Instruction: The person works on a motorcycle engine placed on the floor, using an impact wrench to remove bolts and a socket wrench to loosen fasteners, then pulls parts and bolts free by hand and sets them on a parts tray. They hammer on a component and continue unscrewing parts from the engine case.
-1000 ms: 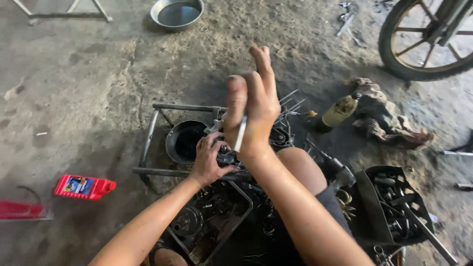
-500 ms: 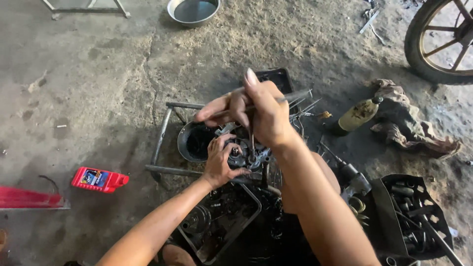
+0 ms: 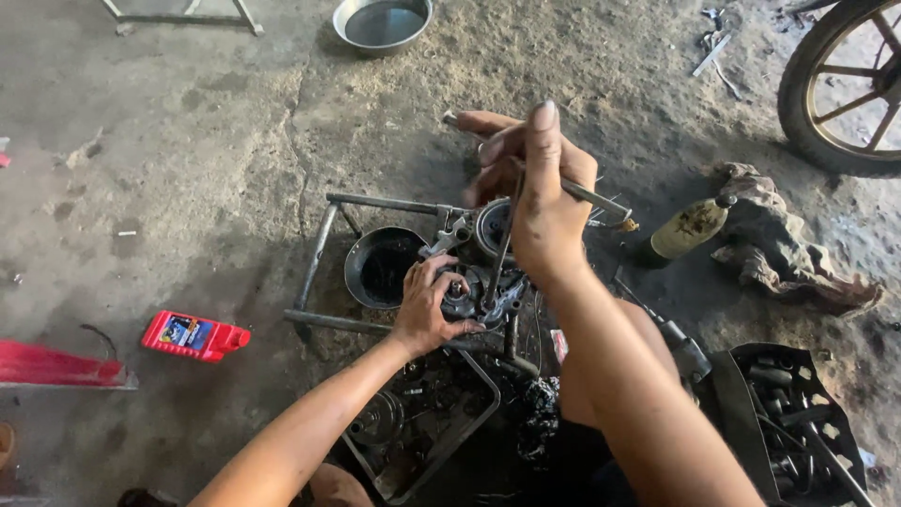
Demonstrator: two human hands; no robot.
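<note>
Right hand raised above the work, fingers curled tight round a T-handle wrench, crossbar poking out both sides of the fist, shaft running down into the engine. Left hand lower down, fingers wrapped partway round the engine's near edge, gripping it. Engine itself seated on a metal frame on the stained concrete floor, oily and grey, with a round black bowl just beside it inside the frame. Below the hands, a tray of greasy parts, touching the frame's near bar or just short of it, impossible to tell which. Off to the left, a red oil bottle lying flat, well apart from the frame. To the right, a green bottle tipped on its side near a crumpled rag. Lower right, a black crate filled with tools. Top of picture, a metal basin on the floor; top right corner, part of a spoked wheel.
</note>
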